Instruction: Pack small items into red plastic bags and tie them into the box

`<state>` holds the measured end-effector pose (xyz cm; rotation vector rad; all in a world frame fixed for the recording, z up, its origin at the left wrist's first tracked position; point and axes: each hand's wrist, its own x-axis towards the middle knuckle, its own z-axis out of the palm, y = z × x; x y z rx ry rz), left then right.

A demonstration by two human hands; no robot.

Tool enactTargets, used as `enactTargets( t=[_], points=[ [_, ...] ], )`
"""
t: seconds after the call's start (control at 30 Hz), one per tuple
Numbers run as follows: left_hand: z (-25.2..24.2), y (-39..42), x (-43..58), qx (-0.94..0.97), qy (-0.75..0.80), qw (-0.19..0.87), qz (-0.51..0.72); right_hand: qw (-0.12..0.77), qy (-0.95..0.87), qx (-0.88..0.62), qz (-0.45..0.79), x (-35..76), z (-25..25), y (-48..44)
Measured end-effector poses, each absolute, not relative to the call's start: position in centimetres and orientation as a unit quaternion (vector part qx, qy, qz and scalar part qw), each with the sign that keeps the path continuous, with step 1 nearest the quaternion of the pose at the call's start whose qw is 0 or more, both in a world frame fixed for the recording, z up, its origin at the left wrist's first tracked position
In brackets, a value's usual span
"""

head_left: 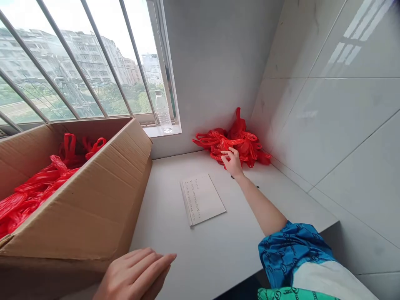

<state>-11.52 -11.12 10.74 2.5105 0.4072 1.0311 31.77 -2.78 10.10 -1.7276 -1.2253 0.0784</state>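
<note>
A heap of crumpled red plastic bags (246,143) lies in the back corner of the white countertop (165,233). My right hand (233,162) reaches out from a blue patterned sleeve, and its fingers curl over the front of the heap. My left hand (134,275) is near the bottom of the view, fingers extended and holding nothing, right beside the front corner of an open cardboard box (71,208). More red plastic bags (37,187) lie inside that box. A sheet-like printed booklet (201,199) lies flat on the counter between my hands.
A plastic water bottle (163,111) stands on the sill of a barred window (78,62) behind the box. Glossy pale tiles (337,125) cover the wall along the counter's right side. Small dark specks lie on the counter below my right wrist.
</note>
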Motion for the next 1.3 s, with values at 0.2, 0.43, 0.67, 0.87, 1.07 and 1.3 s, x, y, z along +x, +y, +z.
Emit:
enactTargets(
  t=[0.2,0.43,0.67,0.87,1.07,1.3],
  points=[
    [6.0,-13.0,-9.2,0.919,0.132,0.103,0.356,0.466,-0.489,-0.736,0.045,34.9,12.9,-0.5],
    [4.3,-13.4,-10.7,0.901,0.174,0.159,0.363,0.545,-0.532,-0.648,0.001,32.0,15.6,-2.4],
    [4.5,-12.2,-10.5,0.878,0.194,0.224,0.377,0.588,-0.588,-0.504,0.233,26.9,14.5,-5.2],
    [5.2,-10.1,-9.4,0.829,0.277,0.276,0.401,0.411,-0.637,-0.621,0.199,26.6,9.2,-6.9],
    [8.0,-6.7,-4.2,0.752,0.353,0.298,0.471,0.456,-0.589,-0.653,0.137,26.1,6.8,-8.3],
    [4.0,-3.1,3.1,0.891,0.327,0.135,0.286,0.379,-0.674,-0.634,0.002,22.0,4.7,-8.9]
  ],
)
